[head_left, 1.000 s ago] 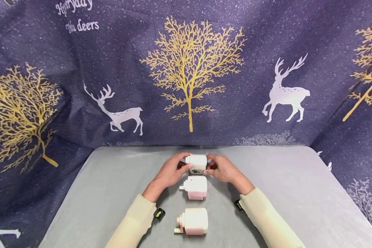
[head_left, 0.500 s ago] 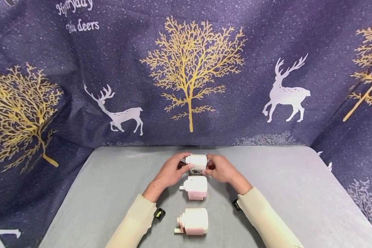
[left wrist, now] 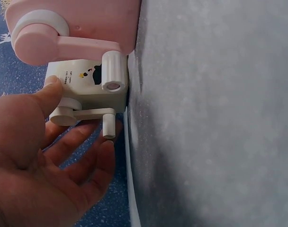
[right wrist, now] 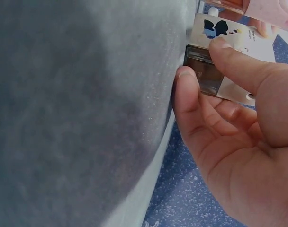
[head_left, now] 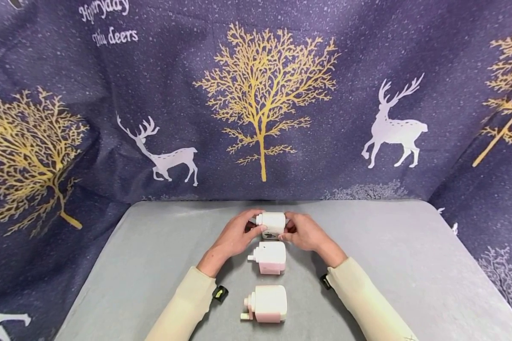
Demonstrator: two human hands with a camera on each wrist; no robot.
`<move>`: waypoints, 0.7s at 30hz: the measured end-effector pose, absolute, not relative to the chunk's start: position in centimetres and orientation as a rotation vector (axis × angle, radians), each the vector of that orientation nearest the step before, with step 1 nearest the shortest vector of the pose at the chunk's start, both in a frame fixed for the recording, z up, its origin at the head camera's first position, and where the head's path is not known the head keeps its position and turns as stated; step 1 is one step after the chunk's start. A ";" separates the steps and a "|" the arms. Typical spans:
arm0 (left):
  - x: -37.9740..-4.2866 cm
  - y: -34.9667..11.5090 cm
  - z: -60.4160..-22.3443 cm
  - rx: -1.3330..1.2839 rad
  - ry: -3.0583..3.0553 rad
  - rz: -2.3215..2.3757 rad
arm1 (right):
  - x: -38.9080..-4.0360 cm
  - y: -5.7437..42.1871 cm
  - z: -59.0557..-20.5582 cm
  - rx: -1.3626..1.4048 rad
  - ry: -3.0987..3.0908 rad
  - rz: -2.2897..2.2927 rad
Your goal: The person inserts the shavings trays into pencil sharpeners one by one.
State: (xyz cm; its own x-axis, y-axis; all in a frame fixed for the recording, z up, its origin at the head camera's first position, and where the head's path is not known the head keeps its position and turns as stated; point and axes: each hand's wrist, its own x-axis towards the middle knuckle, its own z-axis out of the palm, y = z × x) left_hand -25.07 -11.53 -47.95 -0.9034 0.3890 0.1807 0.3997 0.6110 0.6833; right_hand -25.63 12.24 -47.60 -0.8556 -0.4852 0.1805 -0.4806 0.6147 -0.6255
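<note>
At the back of the grey table stands a cream-white hand-crank pencil sharpener (head_left: 273, 221) with a small dark figure printed on its front. My left hand (head_left: 234, 237) grips it on the crank side, thumb on the printed face and other fingers behind; its crank (left wrist: 94, 113) shows in the left wrist view. On the opposite side my right hand (head_left: 308, 233) holds it between thumb and fingers. The right wrist view shows the dark see-through shavings drawer (right wrist: 205, 71) beside the right fingertips.
Two pink-and-white crank sharpeners stand in line nearer the person: a middle sharpener (head_left: 271, 258) close before the held one, and a front sharpener (head_left: 269, 304). Beyond the table's (head_left: 153, 255) back edge hangs a dark blue cloth (head_left: 324, 180) printed with deer and trees.
The right forearm has shifted slightly to the left. Both hands keep their hold, and the sharpeners stay in their places.
</note>
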 end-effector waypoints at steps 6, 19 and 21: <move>-25.0 -11.5 -47.9 -0.682 -2.813 -1.188 | -25.8 12.3 -47.8 -0.859 2.818 -1.091; -25.1 -11.5 -47.8 -0.683 -2.821 -1.213 | -25.8 12.5 -47.8 -0.858 2.823 -1.076; -25.1 -11.5 -47.8 -0.677 -2.826 -1.225 | -25.7 12.4 -47.8 -0.860 2.821 -1.079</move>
State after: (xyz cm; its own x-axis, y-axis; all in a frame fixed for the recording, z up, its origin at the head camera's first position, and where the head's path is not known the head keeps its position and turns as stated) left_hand -25.07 -11.52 -47.78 -0.9079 0.3893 0.1556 0.3797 0.6063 0.6987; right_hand -25.70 12.42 -47.82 -0.8500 -0.4923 0.1875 -0.4918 0.6138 -0.6176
